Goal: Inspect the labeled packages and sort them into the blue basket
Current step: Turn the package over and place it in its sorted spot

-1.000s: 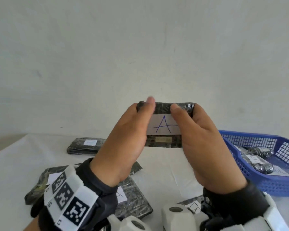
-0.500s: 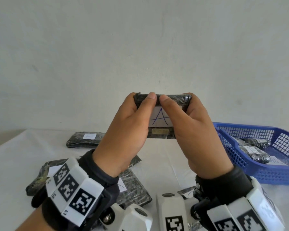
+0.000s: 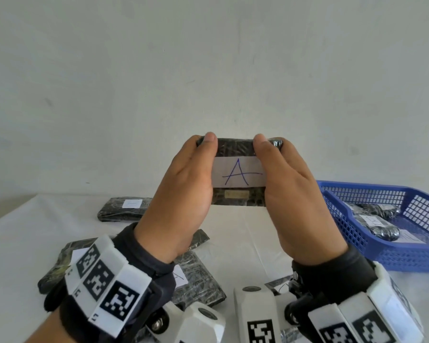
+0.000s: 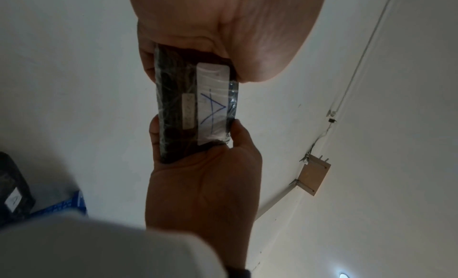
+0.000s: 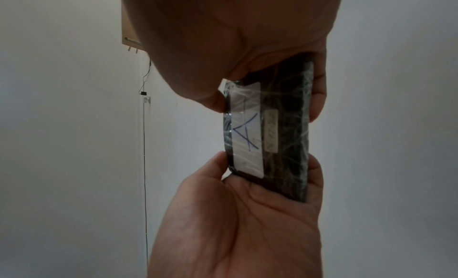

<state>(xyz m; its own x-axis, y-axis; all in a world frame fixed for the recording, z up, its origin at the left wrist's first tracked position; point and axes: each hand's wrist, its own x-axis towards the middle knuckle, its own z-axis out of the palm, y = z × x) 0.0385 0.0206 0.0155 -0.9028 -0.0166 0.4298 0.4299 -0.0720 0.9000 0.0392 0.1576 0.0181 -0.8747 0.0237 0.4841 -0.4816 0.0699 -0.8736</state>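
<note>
Since half a second ago the thumbs have slid apart, baring the whole blue "A" on the label, and the package (image 3: 235, 174) sits a little lower against the wall. From the head view, a white counter (image 3: 245, 233) runs back to a plain pale wall; the left hand (image 3: 183, 194) and right hand (image 3: 295, 196) each grip one end of the black wrapped package, thumbs on its near face and fingers behind, holding it upright above the counter's middle. The blue basket (image 3: 382, 253) stands on the right near the right hand, already holding wrapped packages (image 3: 374, 224). A far package (image 3: 124, 209) lies at the left rear, and more packages (image 3: 196, 280) lie near the left, under the left wrist; open counter shows between them and the basket. From the left wrist view, the package (image 4: 195, 108) spans between both hands, the right hand (image 4: 205, 194) pinching its lower end; a wall cable and a small wooden plate (image 4: 314, 176) show at the right, and a corner of the basket (image 4: 71, 206) at the lower left. From the right wrist view, the left hand (image 5: 243, 213) clasps the package (image 5: 270, 133) from below, with bare wall all around.
</note>
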